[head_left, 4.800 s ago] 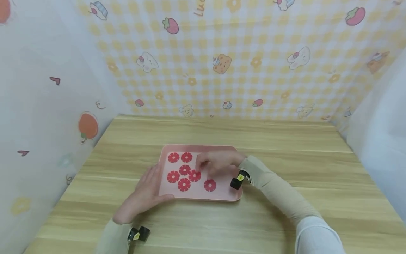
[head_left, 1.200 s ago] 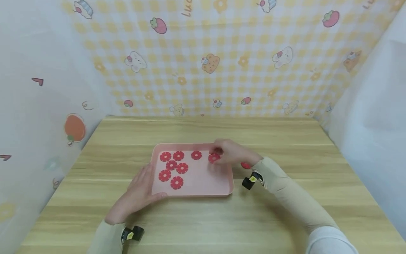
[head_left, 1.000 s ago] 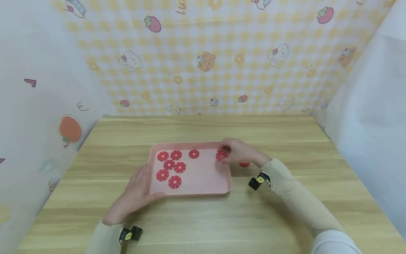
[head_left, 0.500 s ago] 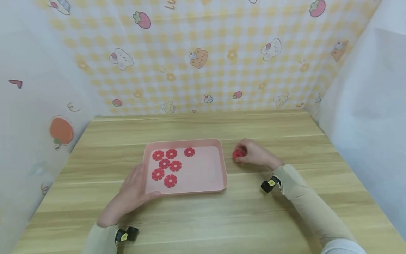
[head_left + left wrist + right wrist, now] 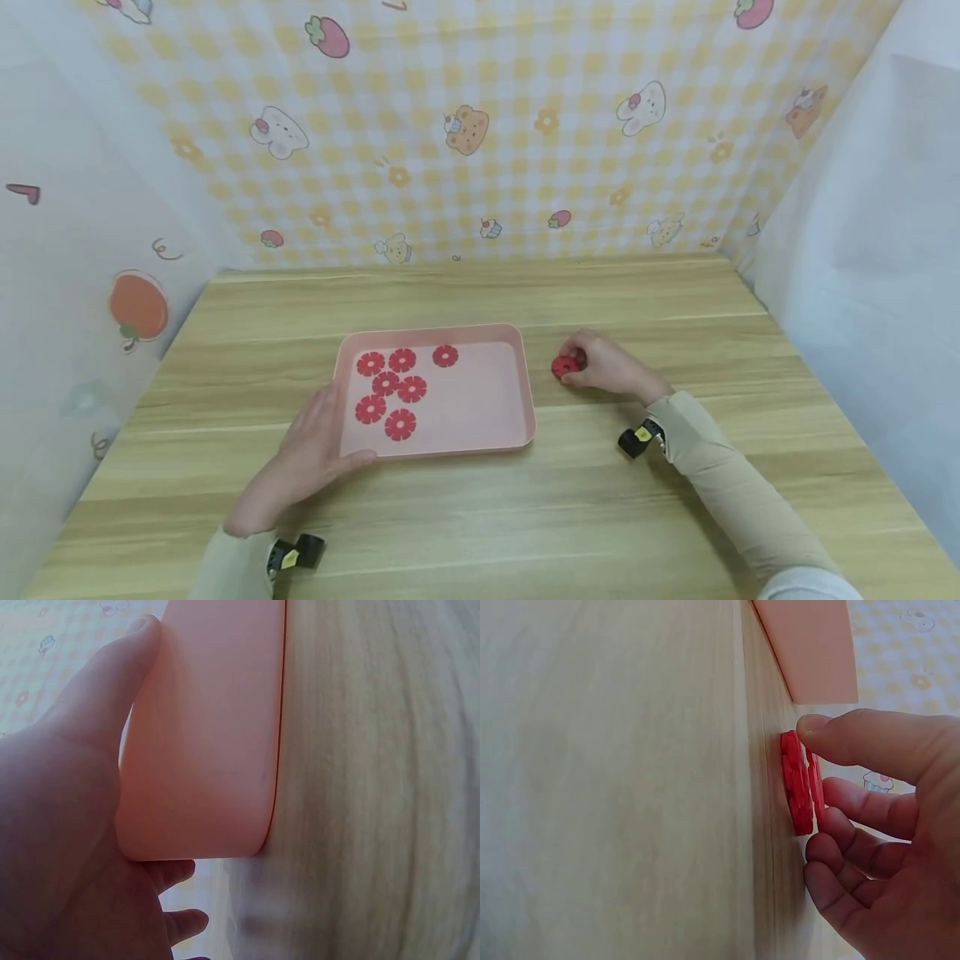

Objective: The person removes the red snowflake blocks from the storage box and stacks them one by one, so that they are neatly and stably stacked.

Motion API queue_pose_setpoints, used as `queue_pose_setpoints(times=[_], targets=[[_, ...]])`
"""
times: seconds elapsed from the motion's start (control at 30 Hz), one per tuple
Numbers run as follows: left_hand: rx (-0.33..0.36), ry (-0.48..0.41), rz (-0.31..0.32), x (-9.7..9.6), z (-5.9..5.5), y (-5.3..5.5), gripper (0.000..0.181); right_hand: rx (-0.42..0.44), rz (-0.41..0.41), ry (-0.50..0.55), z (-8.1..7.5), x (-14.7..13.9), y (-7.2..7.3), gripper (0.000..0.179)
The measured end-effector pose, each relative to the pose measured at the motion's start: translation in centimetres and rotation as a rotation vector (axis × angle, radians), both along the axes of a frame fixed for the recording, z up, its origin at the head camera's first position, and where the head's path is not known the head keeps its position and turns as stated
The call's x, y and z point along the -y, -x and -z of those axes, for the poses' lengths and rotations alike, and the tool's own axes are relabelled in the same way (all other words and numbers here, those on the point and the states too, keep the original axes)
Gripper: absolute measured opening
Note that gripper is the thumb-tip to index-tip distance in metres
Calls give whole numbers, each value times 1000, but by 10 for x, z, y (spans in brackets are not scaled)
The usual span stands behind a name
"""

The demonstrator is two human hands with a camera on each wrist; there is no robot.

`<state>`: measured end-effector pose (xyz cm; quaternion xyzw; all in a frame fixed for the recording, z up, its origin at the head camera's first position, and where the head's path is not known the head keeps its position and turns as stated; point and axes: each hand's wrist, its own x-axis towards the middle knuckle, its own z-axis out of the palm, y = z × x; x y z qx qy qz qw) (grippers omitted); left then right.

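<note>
My right hand [image 5: 611,367] is just right of the tray and pinches a red notched plastic disc [image 5: 817,791] between thumb and fingers. In the right wrist view, this disc stands close against a short stack of red discs [image 5: 795,784] on the table, with a thin gap showing between them. My left hand [image 5: 303,454] rests against the near-left corner of the pink tray [image 5: 472,451], its fingers along the left wall and its thumb at the front edge. Several more red discs [image 5: 401,425] lie flat in the tray's left half.
The tray sits on a wood-grain table [image 5: 480,525]. A yellow-checked cloth wall [image 5: 480,83] rises behind the table, with pale walls at the left and right. Each wrist carries a small black camera, such as the right wrist camera [image 5: 635,442].
My right hand has carried one disc out of the tray, over its right wall and onto the table stack. The left hand has stayed on the tray. The head view has shifted slightly.
</note>
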<state>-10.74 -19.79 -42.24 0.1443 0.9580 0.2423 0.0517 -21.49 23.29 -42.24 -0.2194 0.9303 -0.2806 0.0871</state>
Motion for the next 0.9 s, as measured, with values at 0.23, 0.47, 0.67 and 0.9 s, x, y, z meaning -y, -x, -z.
queue_pose_setpoints(times=[0.23,0.47,0.67,0.9], targets=[[-6,-12,-5,1,-3,-3,116,10,-6,5,-4,2,-2,32],[-5,-31,-4,1,-2,-3,117,40,24,65,-14,8,0,37],[-9,-33,-7,1,-3,-3,116,23,-33,112,-36,33,2,32],[-3,-29,-17,3,-2,-3,117,21,-158,97,-53,69,6,28]])
